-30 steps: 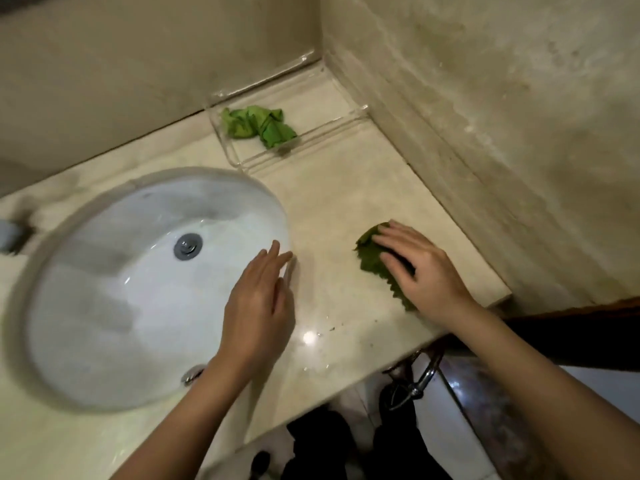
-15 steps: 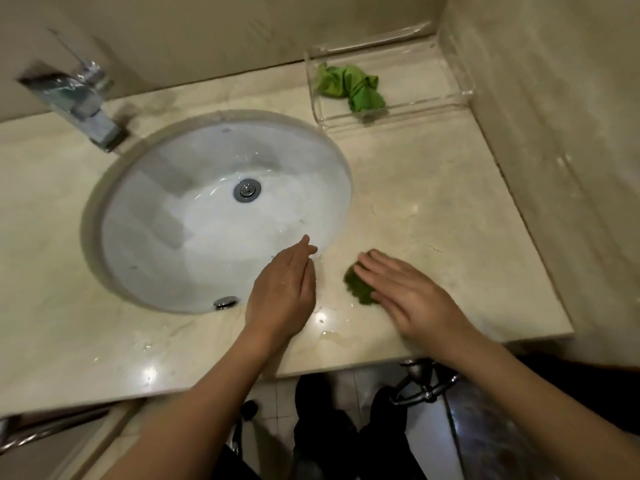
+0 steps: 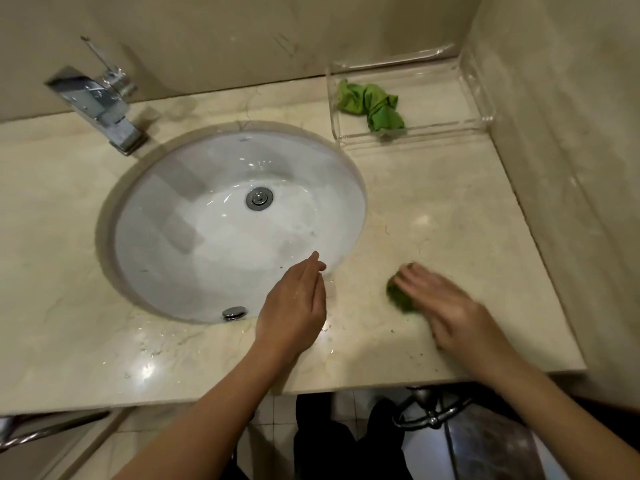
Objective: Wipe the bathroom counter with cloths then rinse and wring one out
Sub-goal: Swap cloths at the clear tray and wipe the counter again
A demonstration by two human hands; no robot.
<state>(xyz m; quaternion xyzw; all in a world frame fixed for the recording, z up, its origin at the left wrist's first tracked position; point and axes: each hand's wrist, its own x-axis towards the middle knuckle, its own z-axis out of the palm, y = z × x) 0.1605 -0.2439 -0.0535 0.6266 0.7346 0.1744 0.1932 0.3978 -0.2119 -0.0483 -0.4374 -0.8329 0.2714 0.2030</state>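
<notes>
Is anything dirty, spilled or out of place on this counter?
Small dark specks lie on the counter near its front edge, beside the right hand. Water drops glisten in front of the sink. A green cloth lies crumpled in the clear tray.

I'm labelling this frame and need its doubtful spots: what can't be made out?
Head view only.
- Dark green crumpled cloth: mostly covered by the right hand; its size is hidden.
- Right hand: motion-blurred, fine finger detail lost.
- Left hand: any contact with the beige marble counter is hidden beneath it.
- Grey metal pipework under the counter: dim, partly hidden by the counter edge.
</notes>
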